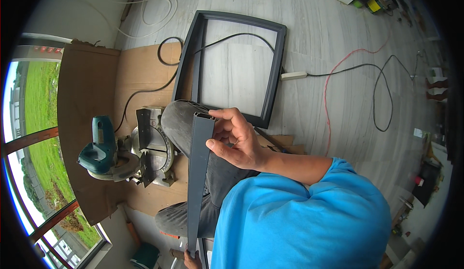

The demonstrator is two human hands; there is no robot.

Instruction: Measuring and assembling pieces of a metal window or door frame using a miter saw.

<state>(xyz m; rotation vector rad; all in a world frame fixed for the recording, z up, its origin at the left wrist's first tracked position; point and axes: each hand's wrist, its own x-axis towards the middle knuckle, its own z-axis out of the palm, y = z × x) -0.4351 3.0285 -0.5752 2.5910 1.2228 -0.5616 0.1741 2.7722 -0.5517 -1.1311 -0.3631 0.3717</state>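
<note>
R hand (238, 141) pinches the grey bar (197, 187) nr its top end, over the legs (224, 172), L hand (192, 260) at btm, grip can't tell, so a fingertip slip cld knock it into the saw (104, 148).

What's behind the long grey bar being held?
Grey trousers show on both sides of the grey bar, brown cardboard on its left. Whatever lies directly behind it is covered.

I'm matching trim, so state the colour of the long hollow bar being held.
The long hollow bar is dark grey; the head view shows it best.
</note>
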